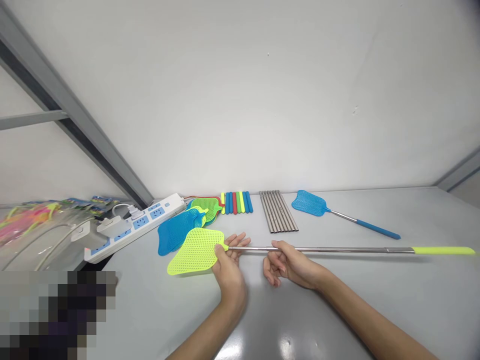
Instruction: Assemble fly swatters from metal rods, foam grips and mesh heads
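Note:
A yellow fly swatter (198, 252) with a long metal telescopic rod and a yellow grip is held level across the table, its rod drawn out. My left hand (229, 267) pinches the neck of the swatter head, thumb on top. Farther right, my right hand (290, 262) grips the thin part of the rod, with its lower fingers curled beneath. The yellow grip (442, 250) points to the right, away from both hands. Beyond my right hand lies a blue fly swatter (310, 203) with a shorter rod and a blue grip (378, 229).
Several metal tubes (278, 212) lie side by side, near a row of coloured grips (237, 202). Blue swatter heads (180, 229) and green ones (204, 205) are piled at left beside a white power strip (137, 227). Plastic-wrapped items (33, 222) lie far left. A wall (277, 100) stands behind.

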`<state>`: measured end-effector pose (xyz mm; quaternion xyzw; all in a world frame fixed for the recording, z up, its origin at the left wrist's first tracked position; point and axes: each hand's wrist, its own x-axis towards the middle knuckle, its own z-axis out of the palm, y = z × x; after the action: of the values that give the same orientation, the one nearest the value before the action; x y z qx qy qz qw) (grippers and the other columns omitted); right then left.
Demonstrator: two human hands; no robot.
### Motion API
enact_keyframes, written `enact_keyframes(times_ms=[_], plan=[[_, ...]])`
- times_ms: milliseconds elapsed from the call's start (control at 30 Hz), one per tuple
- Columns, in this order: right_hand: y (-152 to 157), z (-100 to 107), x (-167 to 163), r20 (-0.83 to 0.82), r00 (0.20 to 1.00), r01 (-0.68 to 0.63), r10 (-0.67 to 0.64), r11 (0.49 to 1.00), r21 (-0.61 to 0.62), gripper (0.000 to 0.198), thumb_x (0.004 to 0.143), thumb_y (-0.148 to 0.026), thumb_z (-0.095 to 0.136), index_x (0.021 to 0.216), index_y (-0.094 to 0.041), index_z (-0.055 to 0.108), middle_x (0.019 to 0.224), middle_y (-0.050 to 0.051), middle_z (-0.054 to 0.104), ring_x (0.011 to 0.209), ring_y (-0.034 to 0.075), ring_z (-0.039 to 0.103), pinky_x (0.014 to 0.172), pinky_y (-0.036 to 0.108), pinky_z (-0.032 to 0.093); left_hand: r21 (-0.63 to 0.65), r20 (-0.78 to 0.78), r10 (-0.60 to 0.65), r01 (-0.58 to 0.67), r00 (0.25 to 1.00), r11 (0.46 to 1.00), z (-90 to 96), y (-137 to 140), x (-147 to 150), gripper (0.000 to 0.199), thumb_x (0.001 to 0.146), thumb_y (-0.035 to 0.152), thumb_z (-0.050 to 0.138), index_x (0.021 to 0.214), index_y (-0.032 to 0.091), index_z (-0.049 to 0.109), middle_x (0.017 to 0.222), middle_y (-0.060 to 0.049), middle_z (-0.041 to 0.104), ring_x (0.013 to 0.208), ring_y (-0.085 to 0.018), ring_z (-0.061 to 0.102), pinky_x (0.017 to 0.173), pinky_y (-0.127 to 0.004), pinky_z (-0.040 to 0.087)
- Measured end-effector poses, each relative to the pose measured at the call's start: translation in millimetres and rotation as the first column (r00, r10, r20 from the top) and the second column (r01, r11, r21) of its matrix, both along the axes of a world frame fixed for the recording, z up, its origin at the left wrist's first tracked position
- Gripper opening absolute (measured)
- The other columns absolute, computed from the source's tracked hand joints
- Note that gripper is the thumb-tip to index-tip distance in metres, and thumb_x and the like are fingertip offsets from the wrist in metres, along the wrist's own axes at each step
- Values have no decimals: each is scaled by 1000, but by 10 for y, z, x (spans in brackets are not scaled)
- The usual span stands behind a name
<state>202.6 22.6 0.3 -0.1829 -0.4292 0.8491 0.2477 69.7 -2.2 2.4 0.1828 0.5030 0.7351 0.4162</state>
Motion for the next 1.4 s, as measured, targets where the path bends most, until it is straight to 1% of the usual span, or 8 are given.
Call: enact_keyframes(times_ms=[67, 167, 267, 467, 667, 1100, 1233, 1400], plan=[[-5, 9, 0, 4, 1000, 8, -8, 1000, 4, 44, 81, -41, 23, 46, -18, 35, 55, 6, 57, 51, 14, 49, 54, 29, 34, -15, -11, 1, -1, 1000, 1000, 8, -25, 24, 33, 81, 33, 29, 85, 10, 52, 82, -13, 64, 69, -19, 62, 74, -35, 43], [-13, 16, -9, 22, 1000, 11, -11, 1000, 16, 45, 80, -42, 24, 45, -18, 36, 55, 7, 57, 52, 14, 48, 54, 29, 34, -28, -15, 0, 0, 1000, 1000, 17, -57, 55, 32, 80, 36, 30, 83, 12, 51, 78, -11, 65, 64, -19, 62, 65, -33, 45], [-19, 25, -18, 28, 1000, 11, -12, 1000, 23, 46, 81, -41, 23, 44, -17, 37, 54, 7, 57, 52, 14, 48, 55, 29, 33, -28, -28, 4, -5, 1000, 1000, 25, -81, 74, 32, 80, 38, 30, 82, 12, 50, 75, -11, 65, 63, -18, 61, 57, -30, 45], [-15, 26, -17, 5, 1000, 13, -13, 1000, 27, 46, 81, -39, 22, 44, -17, 38, 55, 7, 56, 54, 15, 49, 55, 29, 33, -21, -69, -3, 2, 998, 1000, 48, -124, 89, 31, 81, 38, 30, 79, 14, 48, 72, -9, 65, 51, -14, 57, 56, -30, 45], [-14, 15, -24, 3, 1000, 16, -16, 1000, 18, 47, 81, -41, 23, 43, -17, 38, 55, 7, 57, 54, 15, 49, 56, 30, 33, -31, -86, -35, 33, 996, 999, 76, -179, 116, 34, 80, 42, 29, 83, 14, 47, 67, -7, 64, 49, -16, 58, 51, -30, 44], [-25, 1, -26, 9, 1000, 20, -20, 1000, 16, 50, 79, -45, 23, 42, -17, 41, 53, 7, 56, 55, 16, 50, 56, 30, 33, -35, -84, -41, 38, 996, 999, 112, -251, 187, 36, 80, 45, 28, 84, 15, 47, 65, -5, 64, 47, -16, 58, 48, -29, 45], [-35, 10, -34, 23, 999, 25, -26, 999, 22, 51, 79, -44, 22, 43, -16, 43, 53, 7, 56, 54, 16, 50, 57, 30, 33, -50, -54, -50, 47, 997, 998, 142, -276, 204, 36, 80, 46, 28, 85, 16, 46, 66, -5, 63, 43, -15, 57, 41, -27, 44], [-60, 42, -54, 74, 996, 40, -42, 999, 23, 53, 78, -45, 21, 43, -15, 46, 53, 7, 56, 50, 14, 49, 56, 29, 34, -55, 7, -90, 91, 996, 994, 143, -295, 211, 38, 78, 48, 29, 87, 16, 47, 67, -4, 64, 34, -13, 52, 31, -24, 39]])
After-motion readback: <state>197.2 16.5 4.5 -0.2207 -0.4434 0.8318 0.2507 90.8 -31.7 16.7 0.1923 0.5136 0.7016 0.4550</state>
